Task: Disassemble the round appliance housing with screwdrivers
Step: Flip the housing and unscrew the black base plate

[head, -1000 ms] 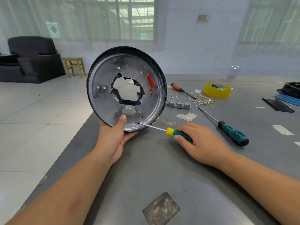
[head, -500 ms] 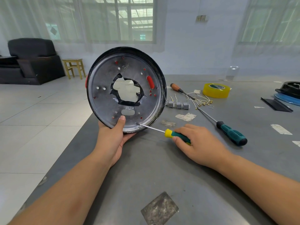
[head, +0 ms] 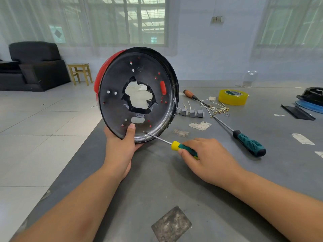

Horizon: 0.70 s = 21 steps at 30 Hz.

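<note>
While left hand [head: 120,149] is gripping round housing [head: 138,95] upright at table [head: 174,180] edge, right hand [head: 208,159] is holding yellow-green screwdriver [head: 183,147], tip seating in screw near housing's lower rim; advice: keeping shaft square, pressing inward, bracing housing firmly.

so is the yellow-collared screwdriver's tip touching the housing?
Touching. The head view shows the screwdriver in the right hand, its tip meeting the lower face of the housing with no gap; the left hand grips the rim.

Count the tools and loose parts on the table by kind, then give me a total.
Screwdrivers: 3 (yellow-green in the right hand, teal, orange)
Tape rolls: 1
Grey connector blocks: 3
Total: 7
</note>
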Each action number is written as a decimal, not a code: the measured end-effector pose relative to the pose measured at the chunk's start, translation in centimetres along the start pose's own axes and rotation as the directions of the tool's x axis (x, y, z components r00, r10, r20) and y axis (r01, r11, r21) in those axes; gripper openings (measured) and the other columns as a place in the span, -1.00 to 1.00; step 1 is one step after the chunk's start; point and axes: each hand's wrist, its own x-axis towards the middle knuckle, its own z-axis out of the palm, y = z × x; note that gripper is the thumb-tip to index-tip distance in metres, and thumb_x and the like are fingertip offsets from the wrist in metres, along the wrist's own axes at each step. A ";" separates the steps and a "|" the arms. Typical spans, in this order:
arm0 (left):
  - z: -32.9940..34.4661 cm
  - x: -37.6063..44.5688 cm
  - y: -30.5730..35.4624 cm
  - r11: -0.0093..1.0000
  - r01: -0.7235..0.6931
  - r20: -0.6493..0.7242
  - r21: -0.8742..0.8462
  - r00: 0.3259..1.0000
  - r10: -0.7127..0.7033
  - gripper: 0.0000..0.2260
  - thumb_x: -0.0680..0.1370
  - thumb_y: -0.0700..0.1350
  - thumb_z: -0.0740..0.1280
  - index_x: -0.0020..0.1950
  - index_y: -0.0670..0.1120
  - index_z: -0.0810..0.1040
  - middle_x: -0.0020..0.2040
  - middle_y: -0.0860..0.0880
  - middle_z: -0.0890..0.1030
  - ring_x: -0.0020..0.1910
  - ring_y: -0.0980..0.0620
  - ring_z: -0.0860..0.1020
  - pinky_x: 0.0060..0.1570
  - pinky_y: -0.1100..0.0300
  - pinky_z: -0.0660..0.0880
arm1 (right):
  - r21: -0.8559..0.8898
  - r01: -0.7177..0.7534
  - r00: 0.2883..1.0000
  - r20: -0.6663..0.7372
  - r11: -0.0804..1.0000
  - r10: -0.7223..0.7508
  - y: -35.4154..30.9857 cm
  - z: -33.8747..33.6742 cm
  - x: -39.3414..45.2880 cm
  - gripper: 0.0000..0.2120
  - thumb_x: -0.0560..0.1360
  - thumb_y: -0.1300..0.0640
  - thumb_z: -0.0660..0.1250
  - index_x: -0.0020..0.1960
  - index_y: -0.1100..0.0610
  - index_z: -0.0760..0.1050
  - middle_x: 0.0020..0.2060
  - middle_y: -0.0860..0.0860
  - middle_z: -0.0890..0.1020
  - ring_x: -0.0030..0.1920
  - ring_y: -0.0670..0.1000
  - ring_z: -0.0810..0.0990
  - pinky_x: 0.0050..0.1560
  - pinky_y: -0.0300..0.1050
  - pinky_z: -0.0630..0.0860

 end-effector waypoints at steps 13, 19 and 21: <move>-0.2 -0.2 -0.7 0.941 -0.162 0.047 0.296 0.987 0.155 -0.70 0.44 0.24 0.39 -0.04 0.58 0.32 0.00 0.43 0.65 -0.06 0.25 0.69 0.12 -0.23 0.66 | 0.641 -0.617 0.787 0.489 0.457 0.376 -2.1 -0.5 0.7 -0.69 0.64 0.00 0.31 0.00 0.22 0.67 -0.42 -0.03 0.60 -0.49 -0.06 0.41 -0.53 -0.23 0.32; -0.3 0.0 -0.6 0.927 -0.151 -0.012 0.342 0.986 0.166 -0.70 0.49 0.17 0.38 -0.08 0.54 0.30 -0.09 0.49 0.61 -0.09 0.28 0.68 0.13 -0.19 0.67 | -0.148 -0.043 0.995 0.082 0.988 0.055 -2.1 -0.5 -0.2 -0.59 0.68 -0.21 0.04 0.05 0.04 0.52 -0.14 0.00 0.61 -0.12 0.17 0.60 -0.21 0.01 0.45; -0.5 0.1 -0.7 0.922 -0.156 -0.017 0.355 0.985 0.173 -0.75 0.50 0.17 0.38 -0.07 0.43 0.31 -0.08 0.46 0.62 -0.02 0.20 0.68 0.13 -0.16 0.66 | -0.401 0.091 0.996 0.047 0.912 -0.079 -2.1 -0.6 -0.4 -0.61 0.70 -0.19 -0.01 0.19 0.02 0.46 0.00 -0.02 0.56 -0.06 0.17 0.62 -0.25 -0.01 0.42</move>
